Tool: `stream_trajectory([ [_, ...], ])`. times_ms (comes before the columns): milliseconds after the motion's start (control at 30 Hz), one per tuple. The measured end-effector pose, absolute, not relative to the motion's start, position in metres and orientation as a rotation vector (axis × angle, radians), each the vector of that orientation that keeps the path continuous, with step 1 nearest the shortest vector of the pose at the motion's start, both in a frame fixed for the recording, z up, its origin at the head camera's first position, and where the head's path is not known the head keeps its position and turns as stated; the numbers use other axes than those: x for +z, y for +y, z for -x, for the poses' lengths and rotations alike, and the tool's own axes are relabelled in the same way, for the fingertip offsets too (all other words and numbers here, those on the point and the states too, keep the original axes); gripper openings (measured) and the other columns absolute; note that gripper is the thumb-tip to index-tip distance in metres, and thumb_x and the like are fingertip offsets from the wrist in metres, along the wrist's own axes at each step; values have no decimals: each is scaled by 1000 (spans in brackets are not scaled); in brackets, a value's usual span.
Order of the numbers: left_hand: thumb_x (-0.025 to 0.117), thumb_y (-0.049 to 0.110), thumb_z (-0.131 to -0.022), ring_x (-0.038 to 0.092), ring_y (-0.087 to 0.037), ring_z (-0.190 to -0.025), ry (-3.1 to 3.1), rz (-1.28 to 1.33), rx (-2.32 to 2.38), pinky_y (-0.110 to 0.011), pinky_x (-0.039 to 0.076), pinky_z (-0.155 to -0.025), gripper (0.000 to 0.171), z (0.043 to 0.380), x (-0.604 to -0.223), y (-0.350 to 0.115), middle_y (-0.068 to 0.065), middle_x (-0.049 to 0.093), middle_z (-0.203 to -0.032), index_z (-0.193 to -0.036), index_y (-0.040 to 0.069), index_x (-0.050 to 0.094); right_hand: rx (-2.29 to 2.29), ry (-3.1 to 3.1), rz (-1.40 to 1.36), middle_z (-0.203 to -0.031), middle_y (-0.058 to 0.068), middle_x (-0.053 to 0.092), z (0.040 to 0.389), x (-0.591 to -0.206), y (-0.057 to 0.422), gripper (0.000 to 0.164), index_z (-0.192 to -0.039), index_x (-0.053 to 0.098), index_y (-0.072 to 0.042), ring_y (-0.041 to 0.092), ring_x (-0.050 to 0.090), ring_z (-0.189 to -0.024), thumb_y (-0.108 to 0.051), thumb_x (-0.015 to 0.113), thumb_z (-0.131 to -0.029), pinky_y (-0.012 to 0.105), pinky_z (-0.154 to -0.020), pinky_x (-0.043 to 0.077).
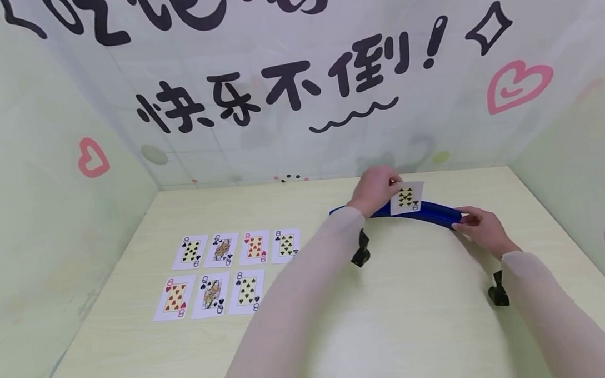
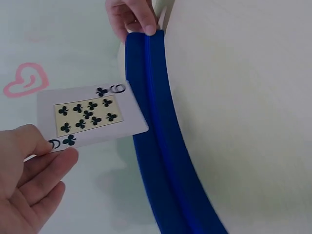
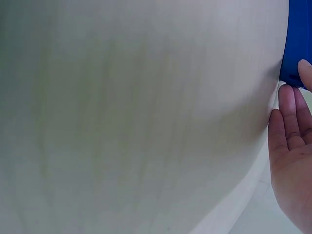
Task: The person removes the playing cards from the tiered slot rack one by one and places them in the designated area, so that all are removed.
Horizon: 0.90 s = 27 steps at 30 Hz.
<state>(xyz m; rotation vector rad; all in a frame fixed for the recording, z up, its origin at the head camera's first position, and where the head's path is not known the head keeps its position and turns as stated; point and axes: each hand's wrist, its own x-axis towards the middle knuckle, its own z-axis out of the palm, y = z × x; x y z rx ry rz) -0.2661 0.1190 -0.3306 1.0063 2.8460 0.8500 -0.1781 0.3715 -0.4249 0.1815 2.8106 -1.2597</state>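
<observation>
My left hand pinches a nine of clubs playing card by one edge between thumb and fingers. The card is face up toward me and overlaps a long, curved, blue card holder. A groove runs along the length of this holder, as the left wrist view shows. At the holder's right end, my right hand grips it with the thumb on top and fingers beneath. Only the tip of the blue holder and part of that hand appear in the right wrist view.
Face-up cards lie in two rows at the left of the pale wooden table, among them a queen of clubs and an eight of hearts. My left sleeve hides part of that area. Printed cloth walls enclose the back and sides.
</observation>
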Motion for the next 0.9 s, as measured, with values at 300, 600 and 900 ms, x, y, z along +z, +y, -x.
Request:
stream_trajectory([
  [300, 59, 8, -86, 53, -10, -79, 2819, -936, 736, -19, 43, -70, 19, 267, -322, 58, 1, 63, -93, -99, 10, 72, -1268, 2822, -165, -107, 26, 52, 179, -425, 371, 51, -131, 41, 6, 32, 50, -91, -18, 59, -91, 18, -64, 45],
  [600, 60, 1, -83, 57, -10, -70, 2747, -888, 702, -22, 46, -63, 19, 253, -319, -2, -3, 67, -92, -95, 8, 73, -1259, 2843, -146, -105, 25, 53, 179, -426, 370, 49, -130, 42, 7, 31, 50, -89, -17, 58, -91, 19, -64, 44],
  [900, 58, -3, -83, 54, -12, -63, 2683, -881, 714, -24, 44, -60, 18, 238, -315, -51, -5, 68, -86, -93, 3, 73, -1259, 2851, -149, -105, 25, 53, 177, -428, 372, 50, -130, 42, 7, 32, 51, -91, -19, 59, -91, 19, -63, 45],
])
